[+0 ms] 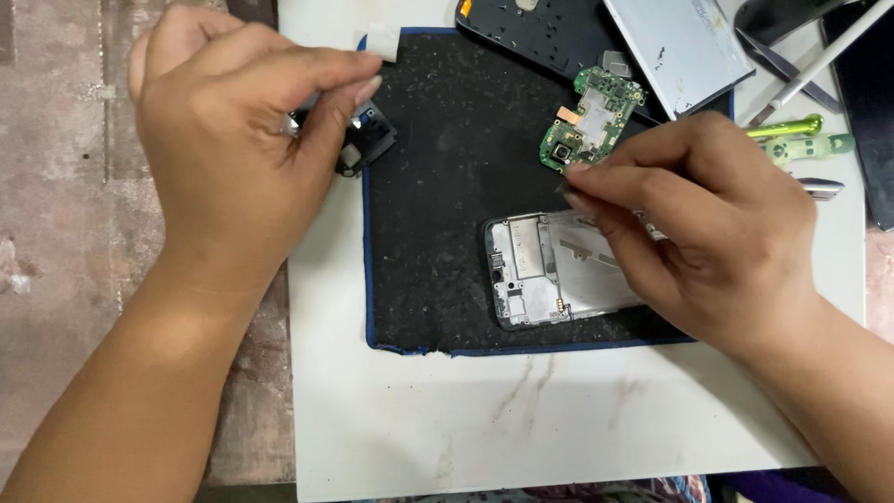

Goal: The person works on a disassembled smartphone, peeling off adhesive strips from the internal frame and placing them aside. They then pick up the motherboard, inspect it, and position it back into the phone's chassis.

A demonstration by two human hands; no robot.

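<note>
White tabletop [521, 419] carries a black mat [438, 233], where an opened phone frame [545, 270] lies under the right hand [694, 219], whose fingers pinch a thin tool I cannot make out. Just above sits a green circuit board [591, 116]. The left hand [233, 140] pinches a small black part [368, 140] at the mat's left edge.

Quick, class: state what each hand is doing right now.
Left hand: closed on a small black part.
Right hand: fingertips pinched; what they hold cannot be told.
</note>
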